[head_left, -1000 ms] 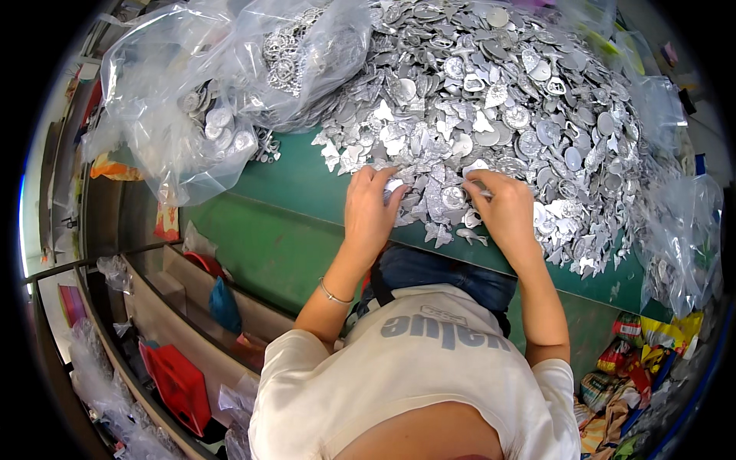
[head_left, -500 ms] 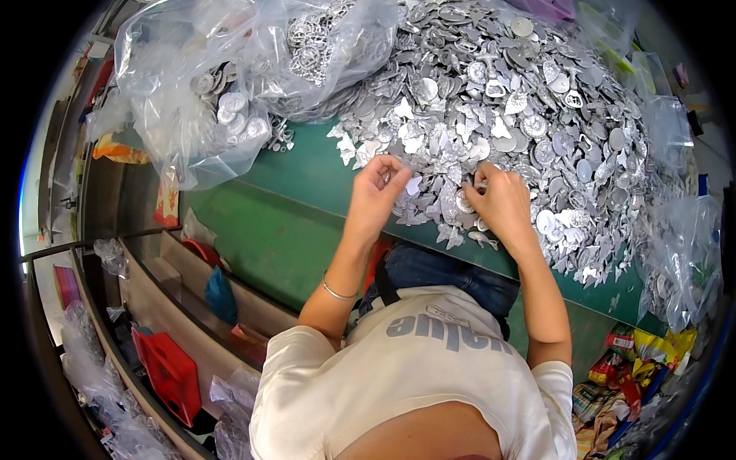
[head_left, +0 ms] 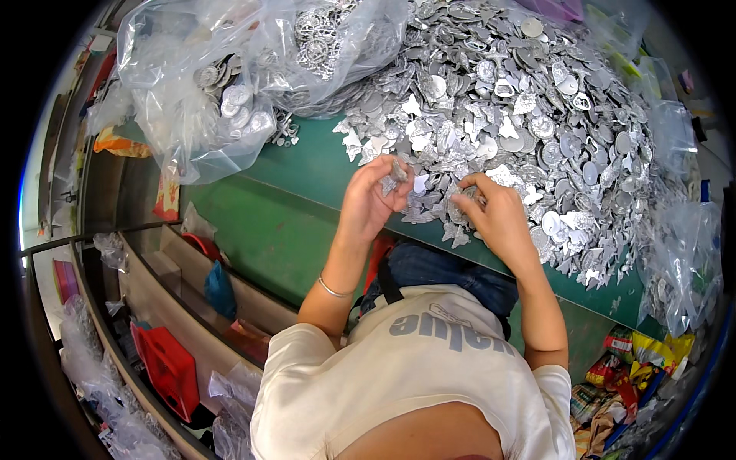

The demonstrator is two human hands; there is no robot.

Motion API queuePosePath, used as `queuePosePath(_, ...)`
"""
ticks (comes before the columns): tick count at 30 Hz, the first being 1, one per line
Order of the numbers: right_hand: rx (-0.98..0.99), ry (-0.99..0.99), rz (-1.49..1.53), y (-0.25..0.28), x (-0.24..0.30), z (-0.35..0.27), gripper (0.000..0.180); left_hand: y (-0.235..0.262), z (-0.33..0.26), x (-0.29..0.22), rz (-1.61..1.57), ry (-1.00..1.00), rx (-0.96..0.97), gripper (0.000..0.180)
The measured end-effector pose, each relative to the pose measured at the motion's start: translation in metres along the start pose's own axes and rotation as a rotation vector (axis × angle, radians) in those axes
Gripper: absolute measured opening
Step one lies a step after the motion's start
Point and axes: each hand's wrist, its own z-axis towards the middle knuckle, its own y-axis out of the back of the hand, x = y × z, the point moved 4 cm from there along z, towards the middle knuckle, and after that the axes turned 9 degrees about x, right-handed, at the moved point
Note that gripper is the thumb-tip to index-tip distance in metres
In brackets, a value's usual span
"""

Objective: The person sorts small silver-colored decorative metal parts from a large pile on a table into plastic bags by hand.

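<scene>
A big heap of small silvery metal charms [head_left: 521,100] covers the green table [head_left: 307,169]. My left hand [head_left: 372,201] is raised at the heap's near edge, its fingers closed on a small silvery charm [head_left: 397,176]. My right hand [head_left: 494,215] rests on the heap's front edge, fingers pinching among the pieces there; what it grips is too small to tell.
A clear plastic bag [head_left: 222,84] holding more metal pieces lies at the table's back left. More clear bags [head_left: 686,261] hang at the right edge. Shelves with a red box [head_left: 165,368] and a blue item [head_left: 221,290] stand at lower left. Colourful wrappers [head_left: 636,376] lie at lower right.
My left hand has lifted off the heap and drawn back toward me with a charm in its fingers. My right hand stays at the heap's front edge.
</scene>
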Motion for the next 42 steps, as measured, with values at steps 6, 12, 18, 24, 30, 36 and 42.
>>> queuePosePath(6, -0.103, 0.273, -0.328, -0.037, 0.004, 0.008, 0.025, -0.014, -0.010, 0.006, 1.250, -0.186, -0.163, 0.013)
queuePosePath(12, -0.050, 0.313, -0.340, -0.041, 0.012, 0.014, 0.016, 0.001, -0.006, 0.008, 0.605, -0.055, -0.163, 0.012)
queuePosePath(18, 0.016, 0.100, 0.784, -0.007, -0.013, 0.019, 0.007, 0.005, -0.003, 0.003, 0.607, -0.148, -0.201, 0.014)
queuePosePath(24, 0.009, 0.059, 0.844, 0.017, -0.020, 0.032, 0.015, -0.012, 0.018, -0.003, 1.465, -0.351, -0.177, 0.021)
queuePosePath(30, -0.180, 0.130, -0.500, 0.003, 0.005, 0.041, 0.024, -0.026, 0.031, 0.001, 1.759, -0.365, -0.258, 0.035)
queuePosePath(36, -0.203, 0.266, -0.307, 0.014, -0.004, 0.046, 0.016, -0.016, 0.036, 0.000, 1.526, -0.367, -0.145, 0.025)
queuePosePath(42, 0.122, 0.032, 1.165, 0.015, -0.015, 0.041, 0.009, 0.002, 0.043, -0.004, 0.660, -0.136, -0.114, 0.013)
